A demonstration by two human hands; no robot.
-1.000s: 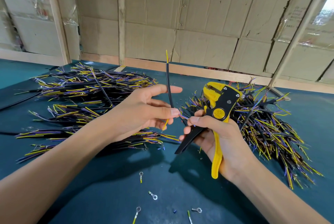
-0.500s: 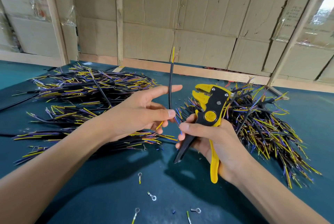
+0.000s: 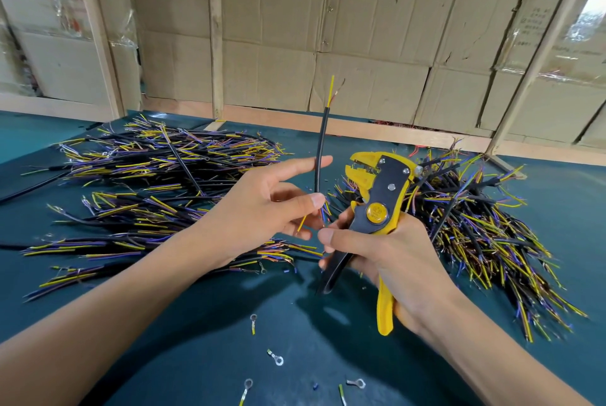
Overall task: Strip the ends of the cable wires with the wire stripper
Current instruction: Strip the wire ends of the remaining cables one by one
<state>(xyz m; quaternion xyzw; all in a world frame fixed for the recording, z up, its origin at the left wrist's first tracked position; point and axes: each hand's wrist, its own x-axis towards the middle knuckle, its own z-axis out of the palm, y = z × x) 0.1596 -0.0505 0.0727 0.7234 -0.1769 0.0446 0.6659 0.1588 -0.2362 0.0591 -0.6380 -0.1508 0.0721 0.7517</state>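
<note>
While loose ring terminals lie nearest on the teal surface, the work sits just beyond them. The right hand is wrapped round the handles of the wire stripper, whose yellow jaws point up and left, parted and with nothing between them. Its thumb and forefinger appear to pinch at the lower wire ends of the cable, though the contact is partly hidden. The left hand pinches that black cable low down between thumb and curled fingers, forefinger stretched out, so the cable stands nearly upright.

To do this step well, I judge the lower wires should be spread apart, then one fed squarely into the jaws, with the left hand gripping close to the end so it cannot slip back on the squeeze. The top end already shows a yellow wire and bare strands.

Farther off, the left pile and right pile of cut cables flank the hands, before a cardboard wall.
</note>
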